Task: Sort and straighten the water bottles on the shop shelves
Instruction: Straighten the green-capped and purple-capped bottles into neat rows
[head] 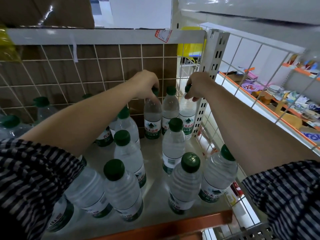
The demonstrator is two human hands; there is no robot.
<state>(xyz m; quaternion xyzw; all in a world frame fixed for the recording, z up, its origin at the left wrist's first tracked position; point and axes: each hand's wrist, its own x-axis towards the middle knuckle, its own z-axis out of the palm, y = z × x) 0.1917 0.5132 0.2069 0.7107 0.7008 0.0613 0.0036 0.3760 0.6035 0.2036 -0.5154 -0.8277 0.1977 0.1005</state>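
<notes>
Several clear water bottles with green caps and green labels stand on a pale shelf (pixel 155 193). At the back, three bottles form a row against the wire grid. My left hand (pixel 145 84) grips the neck of the back left bottle (pixel 152 116). My right hand (pixel 199 85) pinches the cap and neck of the back right bottle (pixel 187 118), which leans slightly toward the upright post. The middle back bottle (pixel 170 108) stands free between them. More bottles stand scattered in front, such as one in the centre (pixel 173 144) and one near the front (pixel 123 189).
A white wire grid (pixel 86 70) backs the shelf, with a slotted upright post (pixel 209 84) and a wire side panel (pixel 251 80) on the right. An orange strip (pixel 173 226) edges the front. A neighbouring shelf (pixel 285 101) at right holds mixed goods.
</notes>
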